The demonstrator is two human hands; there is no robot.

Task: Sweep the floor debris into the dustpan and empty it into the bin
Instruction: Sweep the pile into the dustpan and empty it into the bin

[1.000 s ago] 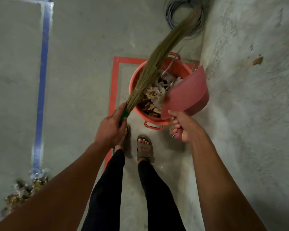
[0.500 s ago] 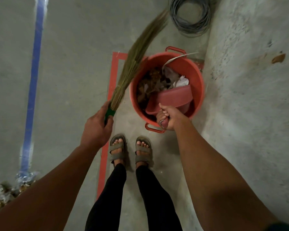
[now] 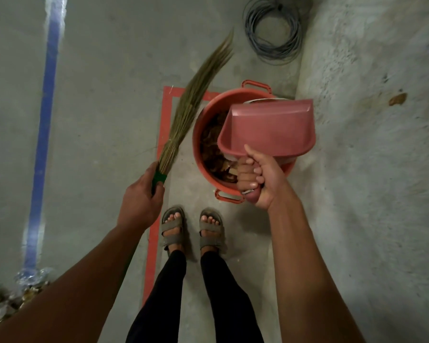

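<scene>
My right hand (image 3: 258, 179) grips the handle of a red dustpan (image 3: 270, 129), held level above the orange bin (image 3: 208, 110) with its hollow side facing up and nothing in it. The bin stands on the floor in front of my feet and holds dry leaves and paper scraps (image 3: 213, 152). My left hand (image 3: 141, 196) holds a grass broom (image 3: 191, 105) by its green collar; its bristles point up and away, left of the bin and off the floor. A pile of debris (image 3: 8, 295) lies at the lower left edge, partly behind my left arm.
A red tape outline (image 3: 166, 129) marks the floor around the bin. A blue tape line (image 3: 45, 120) runs down the left side. A grey cable coil (image 3: 273, 28) lies beyond the bin. A rough concrete wall (image 3: 369, 144) rises on the right. My sandalled feet (image 3: 191, 226) stand just before the bin.
The dustpan went down into the bin tipped over, then came back up and now sits level above it. The broom swung from over the bin to its left side.
</scene>
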